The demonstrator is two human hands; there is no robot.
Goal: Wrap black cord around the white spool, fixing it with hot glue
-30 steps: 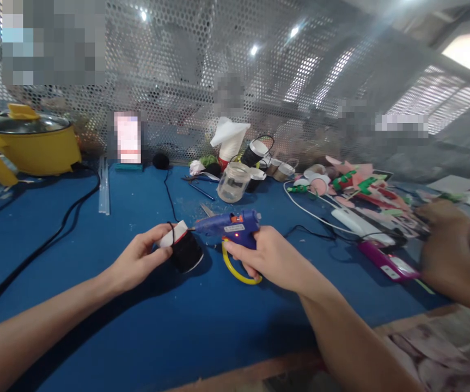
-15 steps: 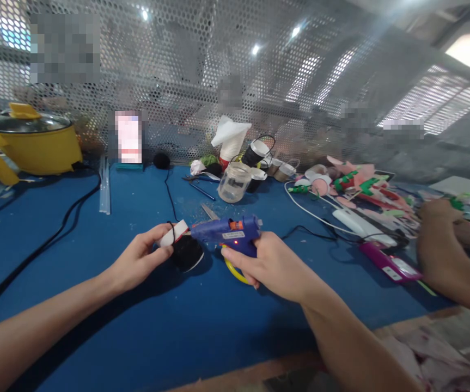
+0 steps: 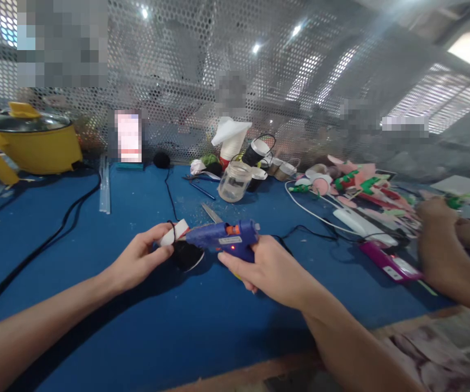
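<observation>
My right hand (image 3: 265, 265) grips a blue glue gun (image 3: 222, 236) with an orange trigger and a lit red lamp, its nozzle pointing left. My left hand (image 3: 140, 258) pinches a small white piece with a red edge (image 3: 173, 233), which rests against a round black piece (image 3: 187, 255) on the blue table (image 3: 136, 326). The gun's nozzle touches or nearly touches the white piece. The gun's black cord trails off to the right.
A yellow pot (image 3: 26, 139) stands far left with black cables. At the back are a clear jar (image 3: 233, 182), paper cups (image 3: 230, 139), scissors (image 3: 210, 212) and glue sticks (image 3: 104, 185). Felt scraps (image 3: 361, 182) and a pink device (image 3: 388, 261) lie right, by another person's hand (image 3: 439, 242).
My right hand has brought the glue gun left and lower, so its nozzle now meets the white piece. My left hand has kept still.
</observation>
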